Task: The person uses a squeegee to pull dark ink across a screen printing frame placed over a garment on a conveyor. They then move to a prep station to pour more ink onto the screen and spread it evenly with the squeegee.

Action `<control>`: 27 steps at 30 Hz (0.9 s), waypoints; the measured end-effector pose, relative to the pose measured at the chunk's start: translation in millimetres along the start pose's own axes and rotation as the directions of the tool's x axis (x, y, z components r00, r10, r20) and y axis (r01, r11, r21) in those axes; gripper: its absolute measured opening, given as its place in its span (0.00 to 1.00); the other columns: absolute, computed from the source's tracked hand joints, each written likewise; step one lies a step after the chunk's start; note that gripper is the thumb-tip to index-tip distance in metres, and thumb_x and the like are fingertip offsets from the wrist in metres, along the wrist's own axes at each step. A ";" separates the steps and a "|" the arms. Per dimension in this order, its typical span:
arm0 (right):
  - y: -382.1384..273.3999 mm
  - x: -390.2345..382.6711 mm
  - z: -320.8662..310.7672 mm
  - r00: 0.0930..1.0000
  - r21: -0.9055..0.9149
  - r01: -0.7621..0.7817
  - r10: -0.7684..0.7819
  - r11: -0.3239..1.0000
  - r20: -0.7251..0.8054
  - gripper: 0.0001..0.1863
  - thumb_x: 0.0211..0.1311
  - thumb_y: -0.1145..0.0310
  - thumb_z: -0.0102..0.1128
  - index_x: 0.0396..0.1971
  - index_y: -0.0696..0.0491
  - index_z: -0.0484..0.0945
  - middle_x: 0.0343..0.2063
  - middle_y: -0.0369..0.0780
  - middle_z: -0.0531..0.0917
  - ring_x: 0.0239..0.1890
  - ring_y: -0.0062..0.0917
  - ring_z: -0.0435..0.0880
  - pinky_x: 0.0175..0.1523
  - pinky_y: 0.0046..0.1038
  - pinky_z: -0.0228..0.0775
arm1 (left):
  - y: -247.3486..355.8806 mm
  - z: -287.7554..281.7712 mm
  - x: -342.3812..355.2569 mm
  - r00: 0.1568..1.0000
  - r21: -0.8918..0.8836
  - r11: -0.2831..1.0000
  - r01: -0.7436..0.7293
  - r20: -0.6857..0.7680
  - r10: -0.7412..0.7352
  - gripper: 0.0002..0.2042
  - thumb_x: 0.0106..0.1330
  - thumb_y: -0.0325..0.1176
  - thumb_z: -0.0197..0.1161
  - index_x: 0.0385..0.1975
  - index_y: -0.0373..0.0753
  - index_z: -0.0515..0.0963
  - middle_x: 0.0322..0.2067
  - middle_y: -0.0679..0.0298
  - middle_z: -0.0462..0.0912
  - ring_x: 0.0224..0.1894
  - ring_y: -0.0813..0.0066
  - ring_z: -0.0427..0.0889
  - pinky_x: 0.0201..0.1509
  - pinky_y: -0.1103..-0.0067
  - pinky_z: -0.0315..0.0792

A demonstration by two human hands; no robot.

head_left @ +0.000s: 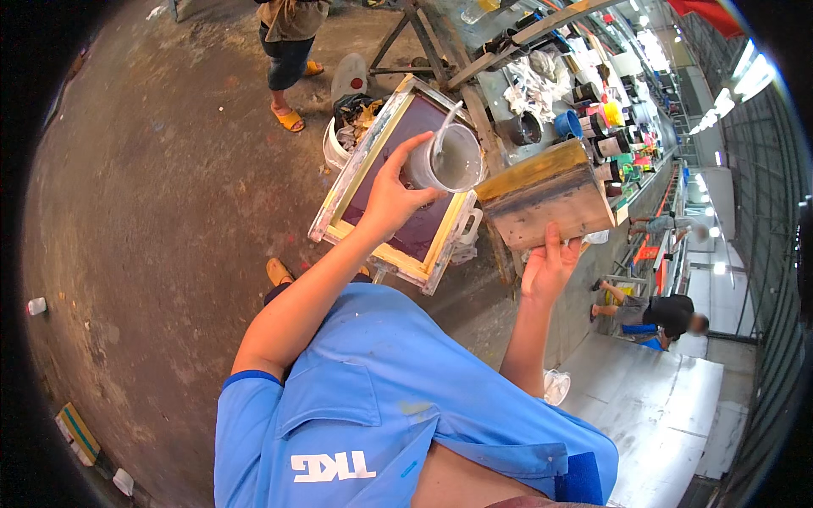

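Note:
My left hand (405, 182) grips a translucent plastic cup (457, 168) containing greyish liquid and a pale stick. In my right hand (550, 261) is a flat wooden board (544, 196), stained dark across its middle, with a yellowish strip along the upper edge. Below the cup, a pale wood-framed screen (390, 245) with dark purple mesh rests at a slant. A white jug (466, 237) sits at that frame's right side, partly covered.
A cluttered bench (519, 112) holds cups, pots and rags. A bucket of rubbish (336, 152) stands left of the screen. A person in yellow sandals (288, 59) is at the top; others (665, 313) are at right. A metal table (644, 423) lies lower right.

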State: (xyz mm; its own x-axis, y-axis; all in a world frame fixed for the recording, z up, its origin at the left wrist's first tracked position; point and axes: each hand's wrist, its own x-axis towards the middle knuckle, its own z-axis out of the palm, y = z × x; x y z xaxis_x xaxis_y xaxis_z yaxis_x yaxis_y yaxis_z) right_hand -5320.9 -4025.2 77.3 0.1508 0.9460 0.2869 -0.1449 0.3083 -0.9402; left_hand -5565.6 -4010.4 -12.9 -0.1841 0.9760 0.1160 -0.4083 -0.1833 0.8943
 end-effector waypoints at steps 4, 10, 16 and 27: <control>5.9 -2.0 -3.8 0.999 -0.009 -0.031 0.031 0.999 -0.017 0.29 0.65 0.78 0.63 0.65 0.56 0.65 0.59 0.40 0.75 0.61 0.27 0.74 0.67 0.34 0.65 | 4.7 4.7 5.1 0.999 0.032 0.998 -0.047 0.022 0.047 0.40 0.50 0.20 0.74 0.67 0.45 0.67 0.56 0.62 0.76 0.54 0.74 0.79 0.58 0.75 0.75; 26.5 -6.4 -13.6 0.998 -0.104 -0.056 0.060 0.993 0.031 0.27 0.63 0.79 0.65 0.62 0.57 0.67 0.55 0.39 0.77 0.58 0.25 0.75 0.63 0.31 0.66 | 26.4 20.0 25.9 0.988 -0.023 0.989 -0.148 0.030 0.149 0.40 0.50 0.22 0.75 0.67 0.45 0.67 0.57 0.63 0.76 0.56 0.74 0.78 0.61 0.74 0.74; 30.7 -10.9 -21.8 0.990 -0.117 -0.142 0.144 0.983 0.010 0.27 0.62 0.79 0.66 0.60 0.59 0.68 0.55 0.39 0.77 0.58 0.25 0.75 0.64 0.30 0.65 | 48.9 37.0 50.6 0.965 -0.006 0.966 -0.258 0.036 0.258 0.40 0.49 0.25 0.78 0.66 0.45 0.68 0.57 0.62 0.76 0.56 0.73 0.78 0.62 0.74 0.74; 114.6 -28.7 -17.8 0.853 -0.752 -0.075 0.433 0.655 0.292 0.21 0.61 0.74 0.65 0.55 0.59 0.78 0.41 0.43 0.86 0.41 0.26 0.85 0.50 0.30 0.76 | 51.2 -33.1 21.2 0.995 -0.296 0.952 -0.081 -0.081 0.060 0.43 0.50 0.17 0.75 0.69 0.40 0.60 0.60 0.55 0.72 0.60 0.62 0.77 0.61 0.68 0.79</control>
State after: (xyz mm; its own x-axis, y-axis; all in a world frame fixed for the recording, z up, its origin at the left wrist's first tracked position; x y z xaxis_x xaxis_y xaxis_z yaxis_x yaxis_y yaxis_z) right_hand -5324.5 -4018.8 -42.0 -0.2191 0.9697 -0.1084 0.6293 0.0556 -0.7752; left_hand -5620.0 -4002.9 21.1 -0.2803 0.9505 0.1338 -0.6379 -0.2886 0.7140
